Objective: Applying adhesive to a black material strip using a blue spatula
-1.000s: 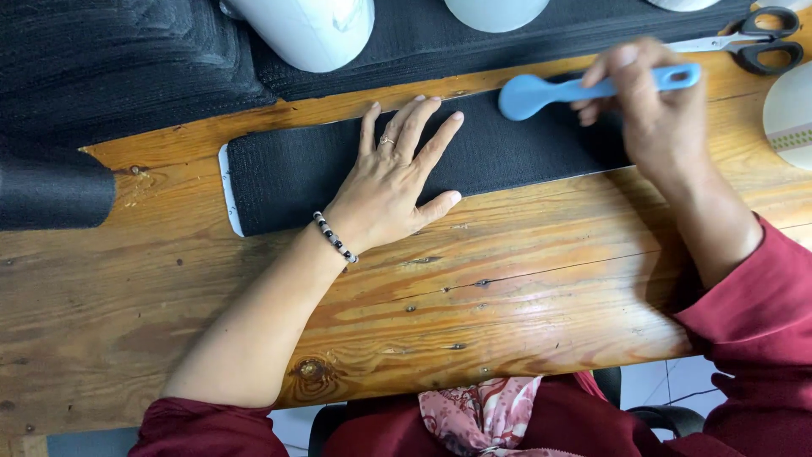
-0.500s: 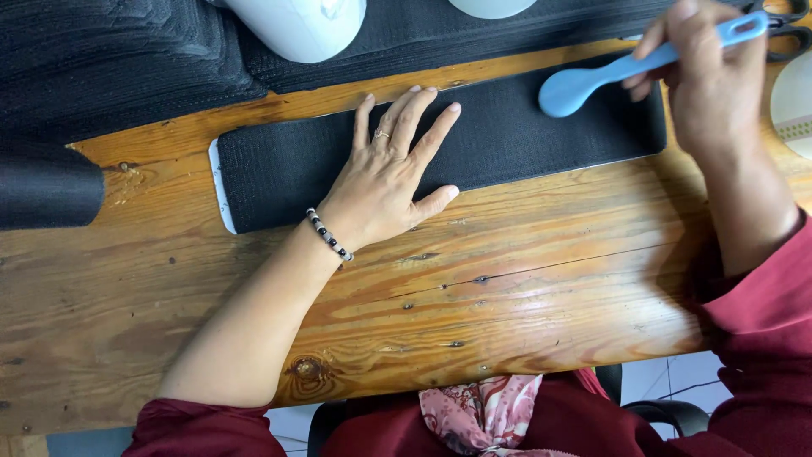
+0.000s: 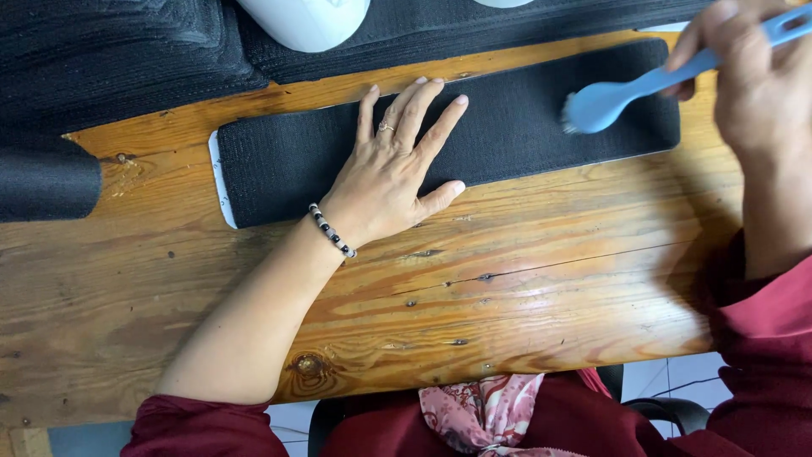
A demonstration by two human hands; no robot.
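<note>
On the wooden worktop a long black textured strip lies flat and slightly slanted, a white edge showing at its left end. The left hand rests palm down on the strip's middle, fingers spread and flat, closed on nothing, simply pressing the material in place. The right hand has its grip clamped round the handle of a blue brush-like tool, and since a moment ago that tool has come down from above the strip's far edge, so that its broad head now sits over the right part of the strip; whether it touches the surface cannot be told from here. That suggests the strip is being worked along its right portion while the other hand steadies it. The tool's handle end runs out of the top right corner, and the right fingers are blurred. Behind the strip lie darker folds of black fabric and a white rounded object, cut off by the upper edge, so its kind stays unclear.
</note>
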